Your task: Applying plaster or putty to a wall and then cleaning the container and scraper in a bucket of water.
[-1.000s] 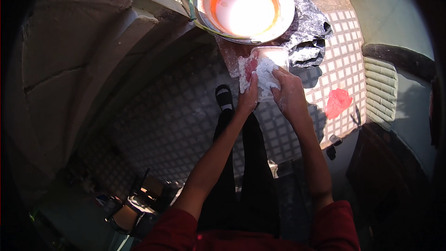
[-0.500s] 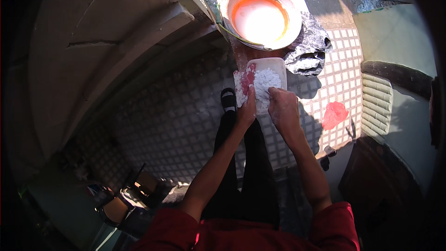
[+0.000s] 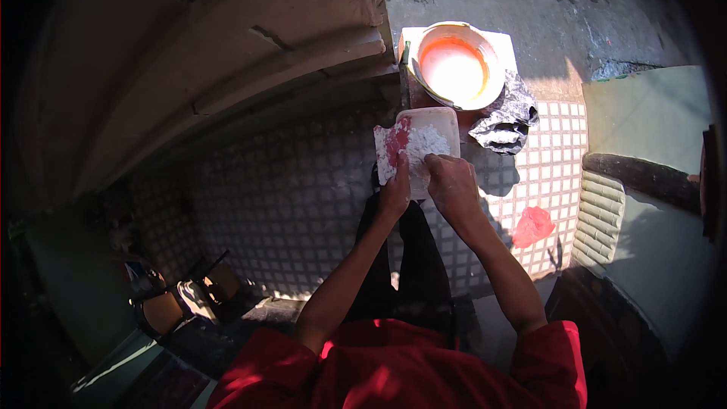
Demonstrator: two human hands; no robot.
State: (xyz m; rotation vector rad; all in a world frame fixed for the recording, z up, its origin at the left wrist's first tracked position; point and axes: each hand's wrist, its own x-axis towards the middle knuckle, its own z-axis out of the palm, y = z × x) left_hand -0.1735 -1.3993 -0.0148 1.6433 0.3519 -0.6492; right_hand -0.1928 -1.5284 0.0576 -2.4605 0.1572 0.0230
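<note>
A pale shallow tray (image 3: 448, 123) holds a heap of white powdery, lumpy stuff (image 3: 429, 144). Along its left side is a flat red piece (image 3: 395, 136) smeared with the same white; its kind is unclear. My left hand (image 3: 395, 191) grips the lower part of this red piece, thumb on top. Bent over the heap, my right hand (image 3: 453, 184) has its fingers drawn together at the white stuff; whether anything is pinched in them is hidden. Just beyond the tray stands a round bucket (image 3: 496, 68), orange inside, with a bright whitish content.
The bucket rests on a white-topped stand (image 3: 509, 47). A crumpled silver-black sheet (image 3: 506, 121) hangs beside it. On the tiled floor (image 3: 556, 159) lies a red plastic bag (image 3: 533, 227). A large brown structure (image 3: 250, 53) rises at left, a greenish wall (image 3: 644, 113) at right.
The view has shifted, so bucket and stand appear lower and farther right. My right hand has moved slightly lower over the white heap. My left hand keeps its hold.
</note>
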